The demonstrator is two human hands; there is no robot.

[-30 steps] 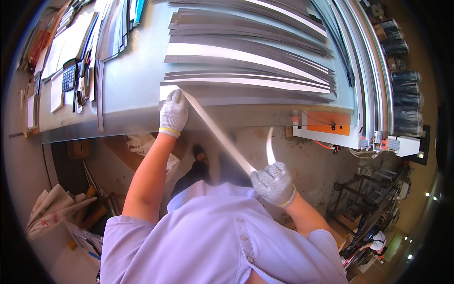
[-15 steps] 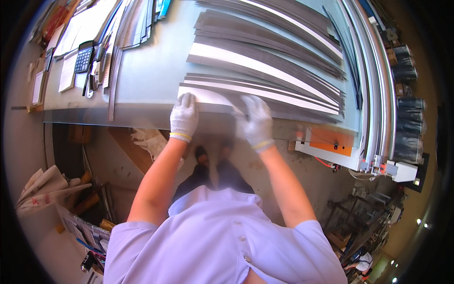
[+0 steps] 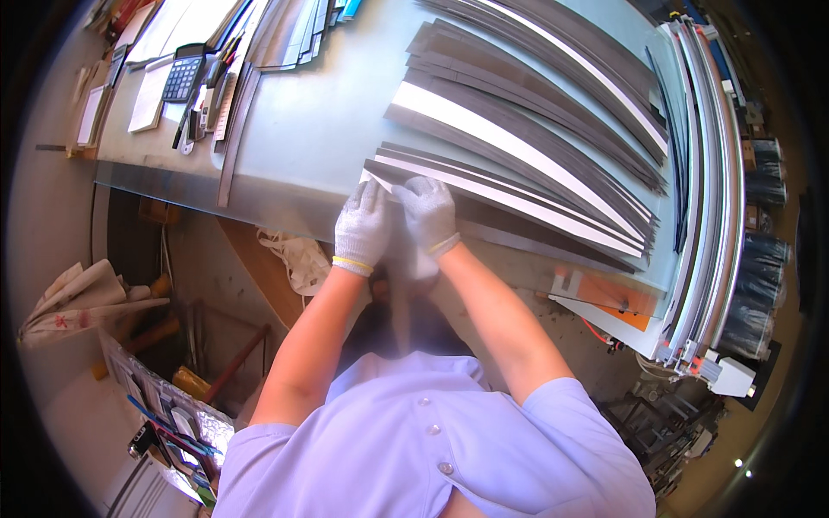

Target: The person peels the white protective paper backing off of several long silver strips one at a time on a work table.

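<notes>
Both my hands wear pale knit gloves with yellow cuff edges and meet at the near edge of the glass-topped table (image 3: 285, 147). My left hand (image 3: 361, 226) is closed at the left end of a long, thin dark strip (image 3: 492, 216). Close on its right, my right hand (image 3: 425, 211) has its fingers bent and pressed together on a white film-like piece (image 3: 378, 181) at that end. A pale, blurred band hangs below the hands. Just beyond lie several dark strips with white faces (image 3: 509, 188), fanned side by side.
More dark strips (image 3: 527, 91) lie in bundles farther back. A calculator (image 3: 183, 76), pens, papers and a flat metal bar (image 3: 235, 147) are at the left. Long rails (image 3: 704, 198) bound the table's right side. Rolled fabric (image 3: 73, 298) stands at lower left.
My right hand has moved left, in close to my left hand, and its fingers have closed. The curved white film between them looks shorter. The view has shifted, so the table appears rotated.
</notes>
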